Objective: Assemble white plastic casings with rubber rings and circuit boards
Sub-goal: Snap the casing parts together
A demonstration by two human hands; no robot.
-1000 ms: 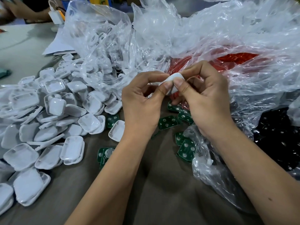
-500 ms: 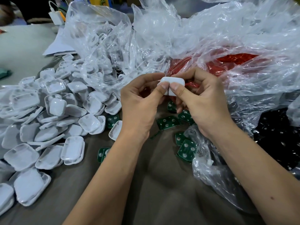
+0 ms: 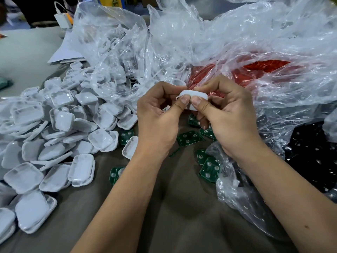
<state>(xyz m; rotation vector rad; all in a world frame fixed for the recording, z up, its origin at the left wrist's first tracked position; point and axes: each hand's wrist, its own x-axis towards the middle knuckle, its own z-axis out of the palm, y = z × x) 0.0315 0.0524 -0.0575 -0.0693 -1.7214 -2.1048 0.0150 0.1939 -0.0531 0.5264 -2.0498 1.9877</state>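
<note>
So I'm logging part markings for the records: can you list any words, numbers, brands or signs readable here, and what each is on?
None can be read.
Yellow package at the far edge: a green cartoon figure shows, any lettering too blurred to read.
Green circuit boards: only silver pads show, no legible print.
White casing held by left hand and right hand: plain, no marking visible.

- Small assembly workshop: worktop (image 3: 182, 225) heaped with identical white casings (image 3: 60, 136)
- Loose green circuit boards (image 3: 188, 138)
- Bulk parts in clear plastic bags (image 3: 228, 39)
</note>
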